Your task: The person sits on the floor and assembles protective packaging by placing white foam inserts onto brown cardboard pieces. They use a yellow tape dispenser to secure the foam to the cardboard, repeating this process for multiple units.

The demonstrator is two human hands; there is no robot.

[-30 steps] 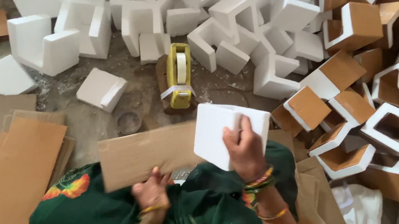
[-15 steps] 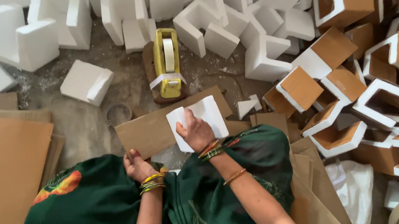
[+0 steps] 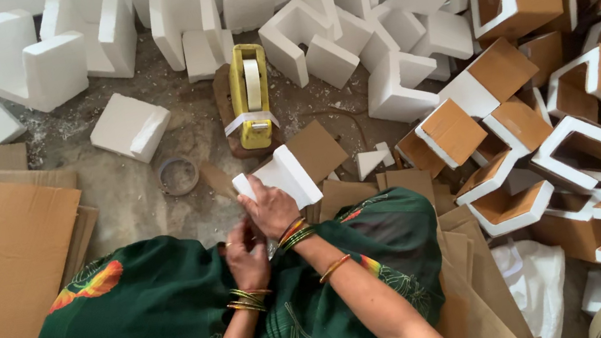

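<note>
My right hand [image 3: 268, 208] presses on a white foam block [image 3: 287, 174] that lies against a brown cardboard piece [image 3: 315, 150] in front of my lap. Just below and left of it, my left hand [image 3: 246, 255] has its fingers curled at the near edge of the cardboard; what it grips is hidden. Both wrists carry bangles. A yellow tape dispenser [image 3: 250, 96] stands on the floor right behind the block. My green garment [image 3: 140, 323] fills the bottom of the view.
Flat cardboard sheets [image 3: 3, 272] are stacked at the left. Loose white foam corner pieces [image 3: 308, 15] lie across the back. Cardboard-covered foam corners [image 3: 549, 113] are heaped at the right. A tape ring [image 3: 178, 175] and a foam slab [image 3: 130, 127] rest on the floor.
The foam block came down from in front of me onto the cardboard. The cardboard has been turned and folded up around it. My left hand moved in under my right.
</note>
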